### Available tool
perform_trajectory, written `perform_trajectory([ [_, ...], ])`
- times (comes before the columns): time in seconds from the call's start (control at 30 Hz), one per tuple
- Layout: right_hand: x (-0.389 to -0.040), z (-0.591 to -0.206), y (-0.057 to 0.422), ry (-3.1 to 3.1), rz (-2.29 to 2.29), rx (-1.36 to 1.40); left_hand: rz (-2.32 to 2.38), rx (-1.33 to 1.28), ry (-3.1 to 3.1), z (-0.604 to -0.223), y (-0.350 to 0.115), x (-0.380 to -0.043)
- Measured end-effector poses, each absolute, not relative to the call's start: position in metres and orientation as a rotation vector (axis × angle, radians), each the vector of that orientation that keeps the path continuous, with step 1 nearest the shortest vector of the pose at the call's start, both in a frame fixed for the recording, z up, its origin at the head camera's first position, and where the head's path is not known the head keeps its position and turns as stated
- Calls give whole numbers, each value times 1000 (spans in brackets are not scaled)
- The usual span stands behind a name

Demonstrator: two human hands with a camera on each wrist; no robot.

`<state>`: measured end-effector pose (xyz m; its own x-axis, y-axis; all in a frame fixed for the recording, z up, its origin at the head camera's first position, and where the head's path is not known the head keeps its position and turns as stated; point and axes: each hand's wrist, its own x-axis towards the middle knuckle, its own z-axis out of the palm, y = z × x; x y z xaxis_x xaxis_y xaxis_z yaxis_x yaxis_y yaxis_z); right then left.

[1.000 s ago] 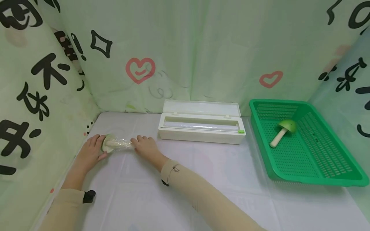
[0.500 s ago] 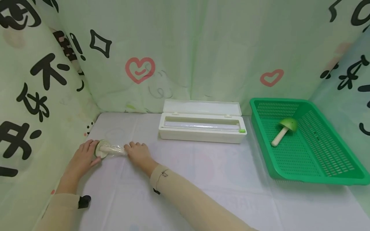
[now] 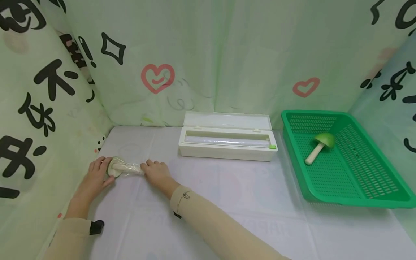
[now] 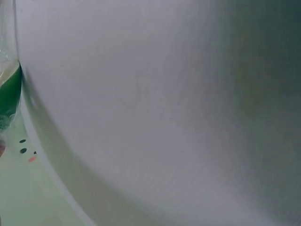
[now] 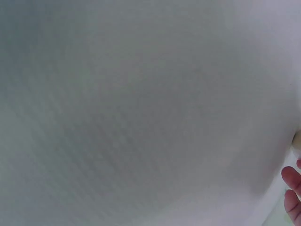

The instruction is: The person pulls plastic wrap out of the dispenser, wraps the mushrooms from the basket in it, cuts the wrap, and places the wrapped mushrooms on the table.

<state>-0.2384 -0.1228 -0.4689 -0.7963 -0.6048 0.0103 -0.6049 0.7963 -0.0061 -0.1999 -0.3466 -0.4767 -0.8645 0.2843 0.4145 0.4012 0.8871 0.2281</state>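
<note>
From where I stand, bold black characters [image 3: 51, 88] run down the curtain [image 3: 227, 50], though I can't read them with certainty; a small black scribble [image 3: 186, 195] marks the right sleeve [image 3: 208, 216]. Over at the counter's [image 3: 195, 206] left side lies a mushroom [image 3: 116, 167] in clear film [image 3: 134, 169]. The left hand [image 3: 92, 178] has its fingers and thumb curled around the cap, while the right hand [image 3: 157, 175] grips the film's narrow end, fingers bent over it. Behind them sits an open white box [image 3: 224, 151]; a green basket [image 3: 360, 200] at right holds another mushroom [image 3: 325, 139].
</note>
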Motion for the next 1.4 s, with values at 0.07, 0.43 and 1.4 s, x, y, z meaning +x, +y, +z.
perform_trajectory([
  [0.07, -238, -468, -122, -2965, 21, 1007, -492, -489, -2670, -478, -345, -200],
  [0.43, -239, -467, -122, -2987, 13, 1018, -567, -252, -2741, -476, -343, -199],
  [1.4, -243, -459, -112, -3023, -18, 1121, -558, 25, -2857, -454, -314, -193],
])
